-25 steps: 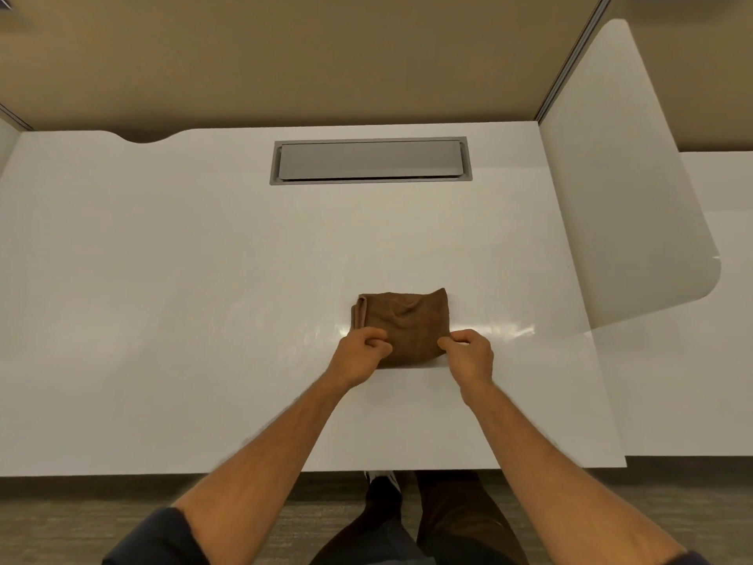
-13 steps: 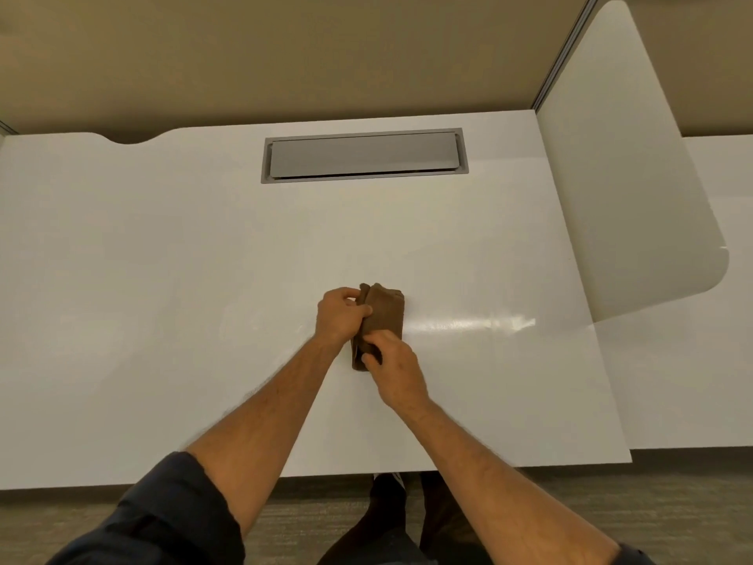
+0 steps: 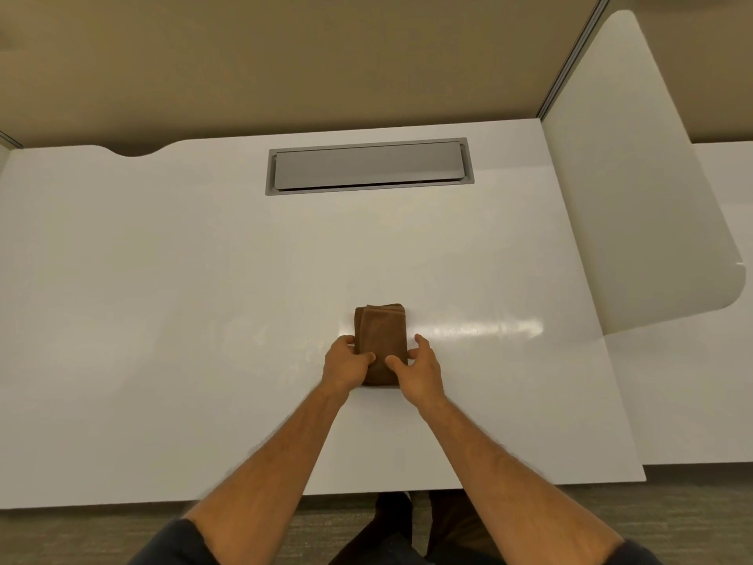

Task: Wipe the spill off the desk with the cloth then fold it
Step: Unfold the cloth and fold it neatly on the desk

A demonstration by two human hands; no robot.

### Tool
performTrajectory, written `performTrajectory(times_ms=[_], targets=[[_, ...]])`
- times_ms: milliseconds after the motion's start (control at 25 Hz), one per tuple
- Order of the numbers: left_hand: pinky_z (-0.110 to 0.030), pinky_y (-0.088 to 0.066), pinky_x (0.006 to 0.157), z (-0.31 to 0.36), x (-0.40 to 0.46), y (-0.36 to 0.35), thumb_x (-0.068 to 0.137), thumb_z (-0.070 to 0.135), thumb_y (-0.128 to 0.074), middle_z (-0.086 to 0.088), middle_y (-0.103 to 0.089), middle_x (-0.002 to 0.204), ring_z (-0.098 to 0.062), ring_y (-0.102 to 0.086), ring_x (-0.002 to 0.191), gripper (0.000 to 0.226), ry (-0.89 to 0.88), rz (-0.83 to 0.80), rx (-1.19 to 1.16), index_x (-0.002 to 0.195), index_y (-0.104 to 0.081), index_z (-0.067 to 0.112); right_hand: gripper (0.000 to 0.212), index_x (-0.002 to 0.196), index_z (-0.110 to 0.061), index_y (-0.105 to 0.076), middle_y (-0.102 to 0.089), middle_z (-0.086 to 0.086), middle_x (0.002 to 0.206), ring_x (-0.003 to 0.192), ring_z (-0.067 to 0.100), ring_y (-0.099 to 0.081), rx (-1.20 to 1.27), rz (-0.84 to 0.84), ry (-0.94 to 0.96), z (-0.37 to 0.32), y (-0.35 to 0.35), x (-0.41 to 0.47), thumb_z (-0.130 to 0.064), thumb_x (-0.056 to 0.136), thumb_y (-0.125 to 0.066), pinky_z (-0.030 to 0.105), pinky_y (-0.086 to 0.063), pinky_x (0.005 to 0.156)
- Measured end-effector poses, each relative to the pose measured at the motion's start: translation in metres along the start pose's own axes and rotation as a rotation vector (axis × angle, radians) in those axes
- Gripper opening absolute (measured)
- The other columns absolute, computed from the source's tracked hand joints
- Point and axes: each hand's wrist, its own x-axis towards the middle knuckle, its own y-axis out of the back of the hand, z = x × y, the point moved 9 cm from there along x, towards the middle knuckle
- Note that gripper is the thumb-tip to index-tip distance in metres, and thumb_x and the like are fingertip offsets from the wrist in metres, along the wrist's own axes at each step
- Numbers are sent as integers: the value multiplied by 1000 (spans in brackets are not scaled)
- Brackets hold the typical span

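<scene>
A brown cloth (image 3: 381,334) lies folded into a narrow thick rectangle on the white desk (image 3: 163,320), its long side pointing away from me. My left hand (image 3: 346,364) holds its near left edge, thumb on top and fingers curled against the side. My right hand (image 3: 423,371) touches the cloth's near right side with loosely spread fingers, the index fingertip resting on top. The near end of the cloth is hidden under both hands. A shiny streak (image 3: 489,328) shows on the desk just right of the cloth.
A grey cable hatch (image 3: 368,165) is set into the desk at the back. A white divider panel (image 3: 635,177) stands along the right edge. A tan partition wall (image 3: 285,55) backs the desk. My legs show below the front edge.
The cloth went from a wide folded square to a narrow rectangle. My right hand carried its edge over to the left, then returned to the right side. Both hands now flank the cloth.
</scene>
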Motion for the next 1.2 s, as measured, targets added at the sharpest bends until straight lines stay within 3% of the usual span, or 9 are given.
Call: performTrajectory(times_ms=[160, 280, 360, 480, 680, 800, 960, 1200], targets=[[-37, -58, 86, -4, -2, -4, 95, 5, -60, -13, -70, 118, -30, -68, 105, 35, 68, -95, -149, 131, -61, 4, 82, 156, -20, -22, -61, 9, 132, 112, 25, -64, 224, -147, -116, 0, -5, 4, -32, 91, -70, 36, -57, 92], [-30, -55, 75, 0, -6, -13, 95, 7, -60, -13, -71, 119, -27, -68, 103, 33, 110, -154, -189, 129, -62, 8, 59, 145, -19, -45, -68, 4, 119, 96, 18, -68, 269, -237, -133, -12, 9, 3, -23, 91, -69, 24, -53, 65], [-28, -51, 71, 10, -10, -25, 95, 11, -61, -11, -70, 121, -24, -67, 101, 33, 123, -177, -212, 128, -62, 13, 52, 140, -22, -51, -71, 1, 110, 91, 17, -69, 290, -245, -115, -18, 30, 8, -19, 90, -68, 23, -50, 60], [-26, -49, 71, 37, -18, -57, 96, 12, -60, -8, -70, 123, -21, -67, 103, 37, 97, -227, -282, 131, -58, 20, 53, 139, -25, -52, -73, 3, 112, 97, 22, -70, 351, -228, -88, -24, 69, 20, -16, 90, -67, 24, -51, 62], [-36, -57, 80, 106, -20, -122, 98, 11, -60, -5, -67, 124, -26, -68, 108, 40, 29, -303, -408, 134, -52, 26, 50, 137, -27, -56, -75, 5, 111, 97, 25, -71, 418, -155, -16, -42, 153, 51, -12, 90, -65, 24, -52, 61], [-36, -58, 81, 151, -12, -159, 97, 11, -64, -4, -66, 127, -26, -69, 109, 44, -38, -324, -377, 137, -51, 26, 51, 139, -25, -56, -74, 6, 115, 101, 23, -70, 410, -87, 28, -53, 205, 76, -10, 91, -64, 21, -53, 65], [-46, -58, 96, 202, 6, -202, 94, 4, -67, -5, -59, 135, -32, -63, 119, 57, -110, -306, -305, 144, -49, 24, 49, 142, -19, -52, -68, 7, 125, 107, 23, -66, 386, 14, 66, -63, 260, 111, -4, 95, -56, 20, -54, 74], [-49, -57, 100, 247, 39, -246, 92, -5, -64, -7, -57, 137, -32, -61, 122, 60, -151, -278, -245, 145, -49, 20, 48, 147, -23, -45, -59, 2, 137, 114, 21, -60, 312, 156, 93, -66, 297, 159, -6, 102, -45, 23, -53, 82]])
